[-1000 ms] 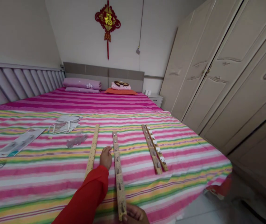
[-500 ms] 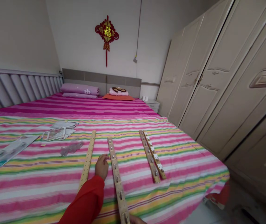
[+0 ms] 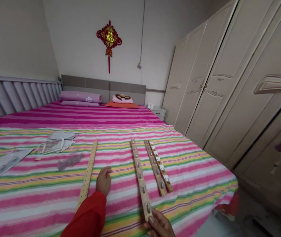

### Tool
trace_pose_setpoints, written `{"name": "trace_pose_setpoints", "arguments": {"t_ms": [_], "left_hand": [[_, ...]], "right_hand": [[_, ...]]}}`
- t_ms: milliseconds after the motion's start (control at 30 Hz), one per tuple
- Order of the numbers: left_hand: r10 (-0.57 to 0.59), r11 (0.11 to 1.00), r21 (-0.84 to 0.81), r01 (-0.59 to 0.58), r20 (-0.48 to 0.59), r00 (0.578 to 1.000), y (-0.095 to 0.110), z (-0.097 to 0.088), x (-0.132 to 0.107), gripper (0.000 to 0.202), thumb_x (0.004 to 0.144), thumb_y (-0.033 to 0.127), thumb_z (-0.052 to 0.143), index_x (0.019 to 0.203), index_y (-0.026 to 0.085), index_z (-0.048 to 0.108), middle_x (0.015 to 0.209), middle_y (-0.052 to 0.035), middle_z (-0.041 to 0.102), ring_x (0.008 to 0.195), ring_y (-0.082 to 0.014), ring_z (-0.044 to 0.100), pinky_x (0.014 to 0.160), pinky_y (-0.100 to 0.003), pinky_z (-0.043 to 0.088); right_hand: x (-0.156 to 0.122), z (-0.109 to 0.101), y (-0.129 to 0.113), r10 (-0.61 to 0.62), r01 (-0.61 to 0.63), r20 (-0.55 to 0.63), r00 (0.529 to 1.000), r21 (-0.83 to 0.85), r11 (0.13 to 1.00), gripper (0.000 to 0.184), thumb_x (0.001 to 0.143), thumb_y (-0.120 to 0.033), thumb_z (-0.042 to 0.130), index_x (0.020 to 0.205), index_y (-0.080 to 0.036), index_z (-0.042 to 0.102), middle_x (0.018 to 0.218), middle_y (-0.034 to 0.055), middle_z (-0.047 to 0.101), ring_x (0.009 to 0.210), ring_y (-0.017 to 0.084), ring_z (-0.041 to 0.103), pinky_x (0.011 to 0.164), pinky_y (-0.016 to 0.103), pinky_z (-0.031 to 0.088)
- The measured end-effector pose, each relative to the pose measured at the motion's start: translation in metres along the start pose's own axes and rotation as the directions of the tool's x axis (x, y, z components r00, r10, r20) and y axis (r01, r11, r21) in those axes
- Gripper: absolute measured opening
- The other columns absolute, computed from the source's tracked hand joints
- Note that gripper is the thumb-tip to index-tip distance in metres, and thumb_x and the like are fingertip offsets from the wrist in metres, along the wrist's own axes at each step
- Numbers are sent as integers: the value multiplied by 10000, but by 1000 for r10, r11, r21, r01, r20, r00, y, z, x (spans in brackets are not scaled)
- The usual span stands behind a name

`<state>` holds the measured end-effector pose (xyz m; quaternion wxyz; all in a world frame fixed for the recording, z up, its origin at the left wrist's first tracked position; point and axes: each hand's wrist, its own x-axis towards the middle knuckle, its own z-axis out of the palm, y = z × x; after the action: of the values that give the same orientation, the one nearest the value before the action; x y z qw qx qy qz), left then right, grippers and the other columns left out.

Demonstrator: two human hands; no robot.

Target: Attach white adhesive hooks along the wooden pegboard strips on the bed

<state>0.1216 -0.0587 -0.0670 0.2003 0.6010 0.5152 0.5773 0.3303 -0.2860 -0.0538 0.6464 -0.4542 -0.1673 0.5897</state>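
Observation:
My right hand (image 3: 160, 225) pinches the near end of a wooden strip (image 3: 140, 177) that carries a row of small metal fittings. Just to its right lie two more strips: a wooden strip with metal fittings (image 3: 156, 169) and a narrower strip with white pieces (image 3: 160, 166). My left hand (image 3: 104, 181), in a red sleeve, is over the striped cloth with its fingers loosely bent and holds nothing. Left of it is a bare wooden strip with holes (image 3: 88, 172), partly hidden by the sleeve.
A striped cloth (image 3: 120, 204) covers the near part of the bed. On the left lie a crumpled clear plastic bag (image 3: 70, 161), opened packaging (image 3: 56, 144) and a long flat pack (image 3: 3, 165). Pillows (image 3: 80, 96) rest by the headboard; a wardrobe (image 3: 219, 82) stands on the right.
The strip in my right hand has moved right, away from my left hand and close to the two other fitted strips. My right hand has come further into view.

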Motion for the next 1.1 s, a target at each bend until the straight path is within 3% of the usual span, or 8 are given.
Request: {"name": "trace_pose_setpoints", "arguments": {"t_ms": [333, 733, 1100], "left_hand": [[22, 1000, 21, -22, 12, 1000, -2, -1, 0, 230, 616, 117, 422, 638, 220, 625, 907, -70, 686, 900, -234, 643, 842, -393, 542], [45, 998, 33, -45, -8, 999, -1, -1, 0, 229, 597, 122, 421, 634, 226, 622, 880, -59, 691, 878, -221, 649, 824, -370, 554], [52, 998, 47, -52, -1, 999, 0, -1, 0, 236, 596, 111, 419, 641, 225, 621, 892, -60, 690, 889, -223, 647, 835, -366, 546]], "right_hand": [[17, -4, -23, -42, 47, -97, 994, 50, 998, 471, 502, -263, 908, 908, -115, 722, 729, 52, 724, 605, 152, 696, 492, 175, 509], [19, -3, -35, -24, 30, -104, 994, 61, 998, 449, 482, -274, 913, 858, -128, 716, 815, 52, 725, 648, 151, 697, 550, 195, 539], [20, -7, -41, -45, 54, -118, 992, 76, 996, 394, 495, -242, 909, 816, -121, 715, 772, 38, 719, 645, 158, 696, 593, 221, 564]]}}
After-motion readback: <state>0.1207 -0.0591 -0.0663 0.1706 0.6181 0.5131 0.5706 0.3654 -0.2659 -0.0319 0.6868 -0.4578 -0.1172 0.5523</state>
